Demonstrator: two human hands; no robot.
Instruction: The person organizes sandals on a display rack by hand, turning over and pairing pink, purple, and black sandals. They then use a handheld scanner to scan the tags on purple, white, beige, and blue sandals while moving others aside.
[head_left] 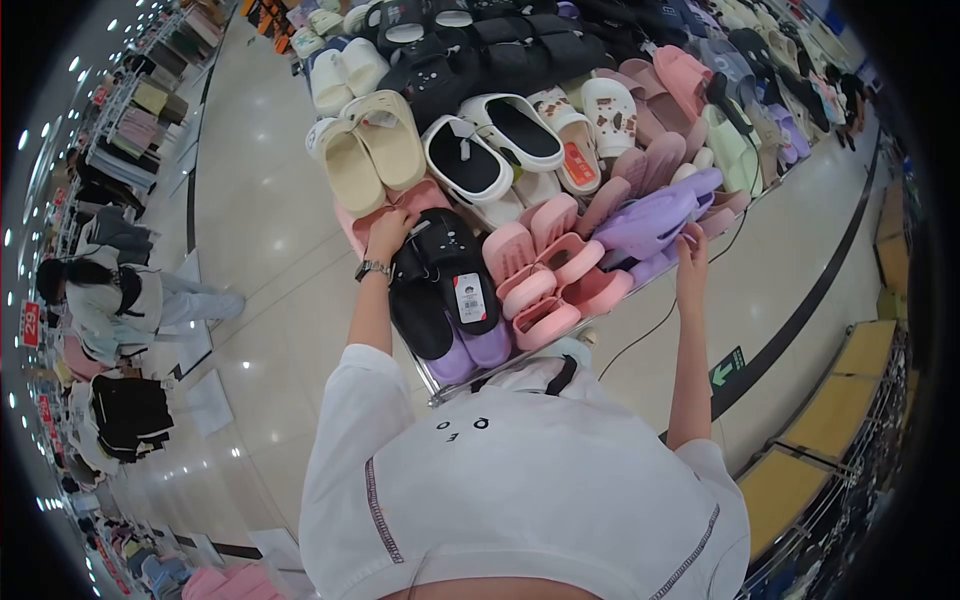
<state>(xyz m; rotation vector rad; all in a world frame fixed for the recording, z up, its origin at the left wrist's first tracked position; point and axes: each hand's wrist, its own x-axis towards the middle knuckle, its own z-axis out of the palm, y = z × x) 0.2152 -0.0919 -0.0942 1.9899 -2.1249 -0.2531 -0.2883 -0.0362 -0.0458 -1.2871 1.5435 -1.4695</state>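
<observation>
1. At the far left, a person in white [110, 300] crouches by the clothing racks.
2. The left hand [388, 232], a watch [372, 268] on its wrist, rests with fingers curled on the black slippers [445, 275] at the near edge of the display table [440, 385].
3. Pink slippers [545, 270] lie just right of the black pair.
4. The right hand [691, 262] touches the purple slippers [650, 222] with its fingers extended.
</observation>
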